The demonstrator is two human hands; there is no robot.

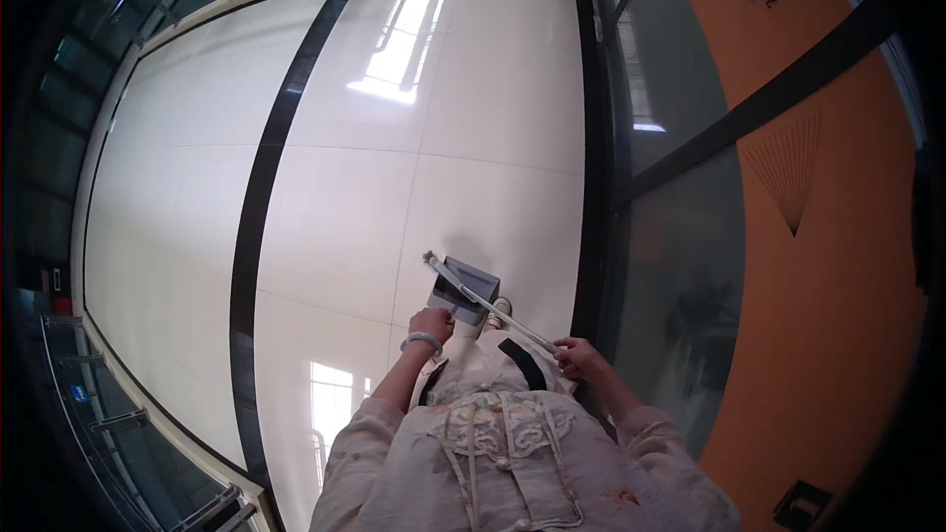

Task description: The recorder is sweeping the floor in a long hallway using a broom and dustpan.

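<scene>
A grey dustpan [473, 279] is in front of me, low over the pale floor or on it; I cannot tell which. My left hand [434, 324], with a light band at its wrist, is closed at the near side of the dustpan, around its handle. My right hand [580, 361] grips the near end of a thin, pale broom [503, 315]. The broom's stick slants to the left across the dustpan, and its small dark bristle end [431, 259] reaches past the far left corner. One of my shoes [501, 310] shows just right of the dustpan.
Glossy pale tiles [335, 227] cover the floor, with a black strip [258, 227] to the left. Glass railings [118, 424] run along the left side. At the right stands a glass wall [680, 266] with a dark frame and an orange panel [828, 296] behind it.
</scene>
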